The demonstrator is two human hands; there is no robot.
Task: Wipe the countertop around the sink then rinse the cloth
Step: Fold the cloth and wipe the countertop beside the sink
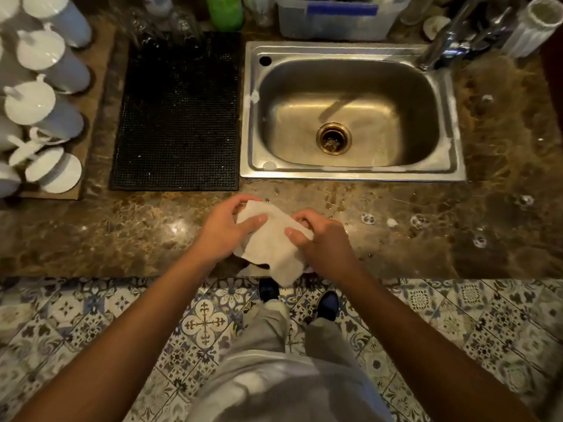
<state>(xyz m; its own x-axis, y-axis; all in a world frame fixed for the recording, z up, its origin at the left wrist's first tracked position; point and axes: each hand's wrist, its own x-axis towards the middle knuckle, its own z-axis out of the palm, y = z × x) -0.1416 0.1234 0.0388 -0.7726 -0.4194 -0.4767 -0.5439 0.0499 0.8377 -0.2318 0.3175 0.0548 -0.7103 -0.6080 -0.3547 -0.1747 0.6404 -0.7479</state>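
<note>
A: Both hands have a closed grip on one white cloth (pixel 274 242), held just above the front edge of the desk (pixel 122 236), in front of the sink. Left hand (pixel 227 228) pinches the cloth's upper left part, thumb lying across the top. Right hand (pixel 320 239) clamps the right side w/ thumb on top, fingers curled under.

B: Is the cloth flat on the desk?

A: Can't tell for sure. It's rumpled and spread between the hands, w/ its lower corner hanging past the desk edge over the patterned tile floor (pixel 106 315).

B: What's around it?

A: Brown marbled desk, glossy, w/ foam blobs and water drops (pixel 393 222) to the right of the hands. Steel sink (pixel 353 172) sits beyond the hands, a bit right of centre; basin looks dry-ish, brass drain (pixel 333 138) in the middle. Tap (pixel 438 47) stands at the sink's back right corner. Black rubber mat (pixel 178 117) lies just left of the sink, touching or nearly touching its rim. Far left, rows of white lidded cups (pixel 42 102) lie on their sides. Behind the sink: clear plastic tub (pixel 338 22) and green bottle (pixel 225 9).

B: And the person?

A: Bare forearms, grey trousers, dark shoes, standing close to the desk.
</note>
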